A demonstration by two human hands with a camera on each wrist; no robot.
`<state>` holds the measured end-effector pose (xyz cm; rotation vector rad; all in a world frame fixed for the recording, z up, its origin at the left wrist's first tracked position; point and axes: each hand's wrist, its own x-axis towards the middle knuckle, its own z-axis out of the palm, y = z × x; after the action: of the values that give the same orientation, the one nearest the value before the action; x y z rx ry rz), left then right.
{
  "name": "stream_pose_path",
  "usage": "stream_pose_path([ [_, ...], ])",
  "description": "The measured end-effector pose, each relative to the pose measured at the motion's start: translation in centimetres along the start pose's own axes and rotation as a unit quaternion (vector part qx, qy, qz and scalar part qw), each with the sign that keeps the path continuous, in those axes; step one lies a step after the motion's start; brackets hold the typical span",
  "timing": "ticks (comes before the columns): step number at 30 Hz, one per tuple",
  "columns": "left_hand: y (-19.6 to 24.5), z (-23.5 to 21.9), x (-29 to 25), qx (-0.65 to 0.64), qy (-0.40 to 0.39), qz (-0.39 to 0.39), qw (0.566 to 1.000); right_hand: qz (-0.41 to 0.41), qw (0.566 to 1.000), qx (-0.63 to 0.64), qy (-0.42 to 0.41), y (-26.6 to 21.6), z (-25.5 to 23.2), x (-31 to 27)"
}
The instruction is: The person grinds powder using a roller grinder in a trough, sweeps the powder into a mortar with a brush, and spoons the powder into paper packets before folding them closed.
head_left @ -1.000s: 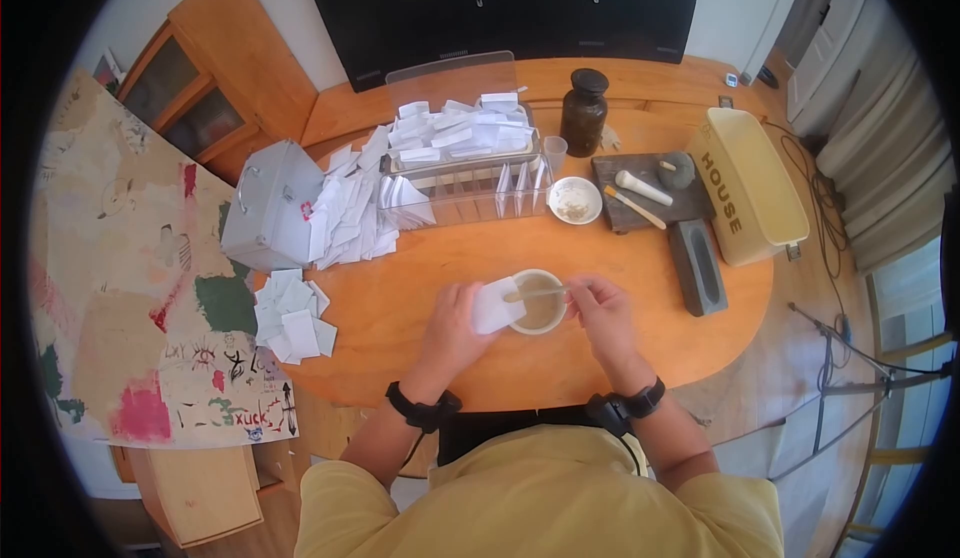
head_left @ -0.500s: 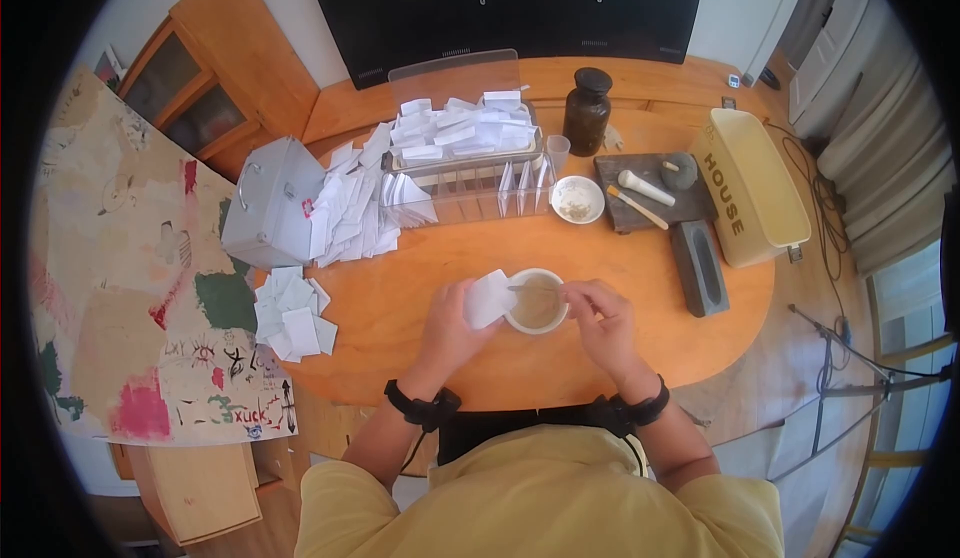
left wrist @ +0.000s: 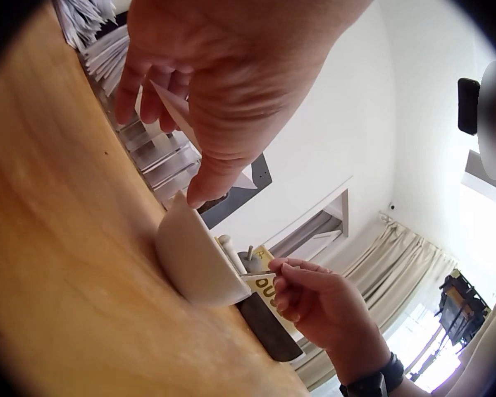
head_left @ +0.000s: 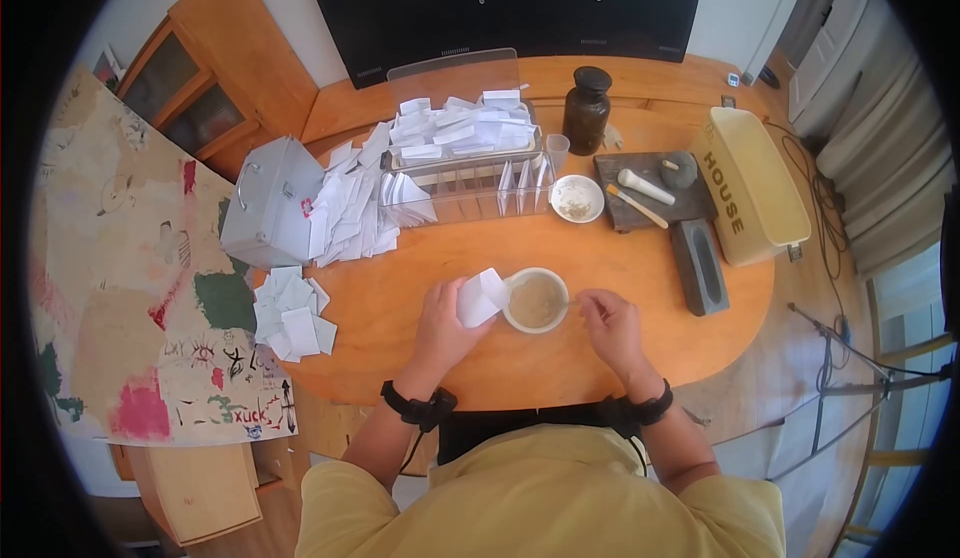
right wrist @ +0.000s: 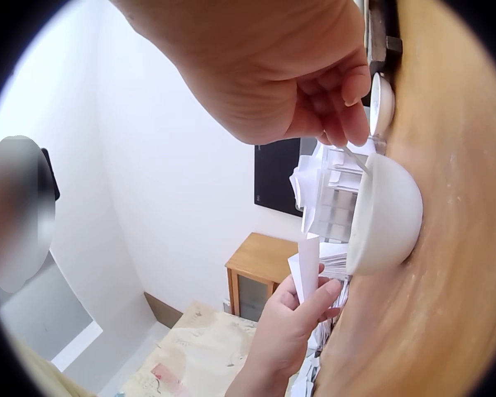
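A white paper packet (head_left: 481, 298) is held in the left hand (head_left: 443, 325), just left of a white bowl (head_left: 536, 300) with brownish powder in it. In the right wrist view the packet (right wrist: 307, 266) looks folded and stands up between the left thumb and fingers. The right hand (head_left: 613, 332) pinches the end of a thin utensil (right wrist: 357, 160) that reaches over the rim into the bowl (right wrist: 387, 217). Its tip inside the bowl is hidden in that view. The left wrist view shows the left thumb close to the bowl's rim (left wrist: 200, 257).
Paper packets (head_left: 295, 316) lie at the left beside a metal case (head_left: 272, 203) and a filled clear organizer (head_left: 465, 201). Behind the bowl are a small dish (head_left: 576, 199) and a dark jar (head_left: 586, 111); rightward, a dark board (head_left: 625, 218), a grey block (head_left: 699, 268) and a yellow bin (head_left: 750, 188).
The utensil has moved from the packet's mouth back over the bowl, as the right hand shifted right. The left hand and packet have drawn slightly left, away from the bowl.
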<state>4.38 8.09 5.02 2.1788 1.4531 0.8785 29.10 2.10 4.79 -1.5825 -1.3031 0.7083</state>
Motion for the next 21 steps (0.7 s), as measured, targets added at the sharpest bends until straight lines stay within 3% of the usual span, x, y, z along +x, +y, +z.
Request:
stream_pose_path([
  [5,0.0,0.2,0.0,-0.011,-0.004,0.016,1.0,0.145,0.973,0.175,-0.03,1.5,1.1,0.2],
  [11,0.2,0.1,-0.1,-0.009,-0.009,0.022,1.0,0.158,0.952,0.261,-0.014,2.4,0.8,0.5],
  [21,0.3,0.6,-0.2,-0.011,-0.015,0.03,0.999,0.15,0.947,0.285,-0.001,-1.6,-0.9,1.7],
])
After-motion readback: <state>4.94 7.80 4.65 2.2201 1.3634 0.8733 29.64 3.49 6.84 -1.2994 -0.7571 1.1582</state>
